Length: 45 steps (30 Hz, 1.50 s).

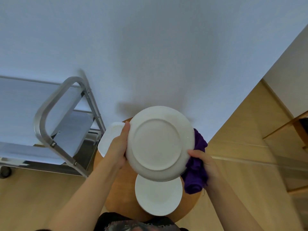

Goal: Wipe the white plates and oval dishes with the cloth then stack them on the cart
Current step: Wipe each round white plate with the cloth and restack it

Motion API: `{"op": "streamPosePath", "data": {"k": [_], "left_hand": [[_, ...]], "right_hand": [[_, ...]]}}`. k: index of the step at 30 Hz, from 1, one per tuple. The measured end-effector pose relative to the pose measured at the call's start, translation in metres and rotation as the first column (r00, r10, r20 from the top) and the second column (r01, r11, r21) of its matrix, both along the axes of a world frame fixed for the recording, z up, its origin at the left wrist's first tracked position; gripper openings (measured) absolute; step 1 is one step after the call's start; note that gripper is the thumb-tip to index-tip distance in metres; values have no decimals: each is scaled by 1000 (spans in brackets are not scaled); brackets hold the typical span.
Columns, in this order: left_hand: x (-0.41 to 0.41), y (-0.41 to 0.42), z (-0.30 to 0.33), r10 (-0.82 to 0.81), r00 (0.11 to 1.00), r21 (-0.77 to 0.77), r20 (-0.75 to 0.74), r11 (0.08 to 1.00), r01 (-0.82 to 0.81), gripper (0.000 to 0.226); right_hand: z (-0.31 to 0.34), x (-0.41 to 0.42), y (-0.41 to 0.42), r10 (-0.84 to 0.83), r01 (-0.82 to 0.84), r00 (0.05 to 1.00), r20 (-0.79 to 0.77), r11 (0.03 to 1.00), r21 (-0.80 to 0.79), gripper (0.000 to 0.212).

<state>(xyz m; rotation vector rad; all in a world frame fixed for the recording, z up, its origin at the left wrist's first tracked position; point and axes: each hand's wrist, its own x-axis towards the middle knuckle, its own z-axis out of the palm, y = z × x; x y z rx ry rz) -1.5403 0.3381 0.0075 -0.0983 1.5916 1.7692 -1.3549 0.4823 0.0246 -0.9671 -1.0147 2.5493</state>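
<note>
While your left hand [119, 145] grips the raised plate's [160, 144] left rim, your right hand [202, 161] holds the purple cloth [196, 165] against its right edge.

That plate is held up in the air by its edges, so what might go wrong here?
The left hand grips only the rim of the raised white plate, while the right hand presses the purple cloth to the opposite edge; a slip could drop it onto the white plate on the round wooden table below. The oval dish overhangs the table's edge and might get knocked off.
</note>
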Motion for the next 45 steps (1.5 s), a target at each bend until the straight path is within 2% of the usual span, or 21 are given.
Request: {"op": "streamPosePath", "data": {"k": [3,5,7,8,9,10,11,12,14,17,19,21,22,24,26,29,33,36,38,42,45], "left_hand": [[-2,0,9,80,990,-81,-118,993,-90,50],[-3,0,16,66,963,-162,-261,981,-111,51],[1,2,23,12,904,-221,-428,968,-118,57],[5,5,27,-13,871,-240,-491,963,-121,58],[9,9,32,-32,843,-259,-536,957,-129,57],[15,13,36,-52,821,-273,-569,954,-128,57],[20,16,39,-73,805,-279,-589,953,-118,59],[25,18,41,-93,795,-283,-599,954,-102,61],[32,17,43,-104,787,-277,-608,957,-88,68],[32,10,43,-80,743,-239,-665,965,-111,70],[29,6,46,-139,673,-285,-726,952,-111,63],[27,2,45,-230,605,-351,-762,932,-88,60],[27,1,44,-248,603,-366,-758,927,-80,59],[29,-3,43,-228,665,-336,-712,941,-37,60],[28,-6,44,-156,765,-262,-625,965,-18,61],[20,-5,47,39,874,-190,-485,971,-148,56],[17,0,50,209,917,-65,-341,967,-245,47],[22,10,54,291,936,2,-198,955,-296,43],[26,20,59,312,938,49,-152,950,-308,43],[44,36,63,314,936,82,-162,949,-304,45],[53,36,54,322,937,81,-136,946,-313,45]], "right_hand": [[-4,-4,9,-170,150,976,134,978,148,33],[4,-9,12,-236,224,971,22,944,241,34],[18,-17,6,-166,210,977,-136,869,447,48],[24,-24,0,-76,138,990,-121,741,658,65],[26,-33,-8,1,22,1000,-26,495,869,77],[25,-41,-17,10,-108,994,107,174,979,79],[21,-48,-28,-58,-201,979,195,-130,971,77],[20,-54,-37,-156,-277,959,238,-323,905,74],[26,-63,-43,-283,-344,931,229,-477,809,69],[36,-68,-22,-153,-187,982,112,-680,709,68],[51,-69,4,14,-174,970,244,-661,730,82],[62,-66,22,87,-323,901,426,-524,788,101],[64,-64,26,110,-360,888,447,-440,823,105],[59,-58,29,134,-291,929,346,-314,904,106],[53,-53,31,111,-193,968,226,-250,949,103],[44,-45,31,-2,-114,993,114,-48,992,90],[20,-41,17,-220,94,974,-60,145,985,77],[5,-44,-10,-415,186,908,-63,263,947,76],[-5,-51,-33,-510,191,860,-28,269,944,80],[-13,-64,-69,-616,206,788,25,302,931,69],[-15,-57,-70,-640,122,767,44,214,969,68]]}}
